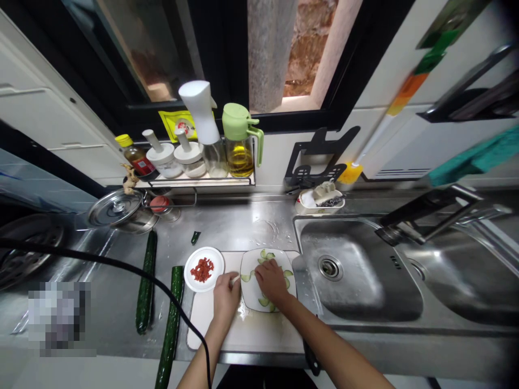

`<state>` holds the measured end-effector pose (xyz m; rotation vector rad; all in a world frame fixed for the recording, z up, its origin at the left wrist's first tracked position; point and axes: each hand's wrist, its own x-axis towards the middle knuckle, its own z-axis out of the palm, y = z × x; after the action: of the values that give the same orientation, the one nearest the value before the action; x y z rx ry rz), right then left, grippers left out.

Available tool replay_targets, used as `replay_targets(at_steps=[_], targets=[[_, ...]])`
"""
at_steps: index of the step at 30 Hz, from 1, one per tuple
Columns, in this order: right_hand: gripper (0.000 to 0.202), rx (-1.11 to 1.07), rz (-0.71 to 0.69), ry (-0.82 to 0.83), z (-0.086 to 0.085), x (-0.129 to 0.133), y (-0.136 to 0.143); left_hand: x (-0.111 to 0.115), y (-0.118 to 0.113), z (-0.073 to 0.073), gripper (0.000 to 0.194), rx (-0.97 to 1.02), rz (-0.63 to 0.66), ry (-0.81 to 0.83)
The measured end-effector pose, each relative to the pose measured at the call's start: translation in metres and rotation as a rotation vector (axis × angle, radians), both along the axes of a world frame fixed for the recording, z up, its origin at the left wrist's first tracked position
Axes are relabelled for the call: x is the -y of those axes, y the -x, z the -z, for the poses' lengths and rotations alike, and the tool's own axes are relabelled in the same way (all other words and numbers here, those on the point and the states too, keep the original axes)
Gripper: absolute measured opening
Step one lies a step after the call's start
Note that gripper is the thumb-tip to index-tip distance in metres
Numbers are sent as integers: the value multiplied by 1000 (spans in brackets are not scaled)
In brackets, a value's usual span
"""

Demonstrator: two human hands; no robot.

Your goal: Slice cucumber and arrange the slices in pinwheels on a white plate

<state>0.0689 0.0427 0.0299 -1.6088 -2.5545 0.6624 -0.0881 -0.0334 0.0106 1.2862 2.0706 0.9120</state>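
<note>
A white square plate [250, 293] rests on the cutting board [255, 335], with pale green cucumber slices [264, 301] set around its edge. Over the plate's middle, my right hand [271, 278] has its fingers bent down and together among the slices; whatever lies under the fingertips is hidden. My left hand [226, 292] is closed just left of the plate, a small pale piece showing at its fingertips, too unclear to name. Beside it, a round white plate [219, 262] bears chopped red bits [201, 269].
Two whole cucumbers [146, 289] and a cut-off cucumber end [195, 237] lie on the steel counter at left. A black cable [133, 268] crosses the view. Oil bottle [240, 156] and jars stand on a rack. At right are the sink [360, 270] and faucet [425, 213].
</note>
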Motion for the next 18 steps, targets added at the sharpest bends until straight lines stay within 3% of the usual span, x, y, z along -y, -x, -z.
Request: replay_targets(at_steps=[8,18], targets=[[16,-74,7,-8,-9,43,-23,38,18,3,32,-78,-90,171],[16,-172,45,-7,-8,73,-26,31,10,-4,17,-84,-69,238]])
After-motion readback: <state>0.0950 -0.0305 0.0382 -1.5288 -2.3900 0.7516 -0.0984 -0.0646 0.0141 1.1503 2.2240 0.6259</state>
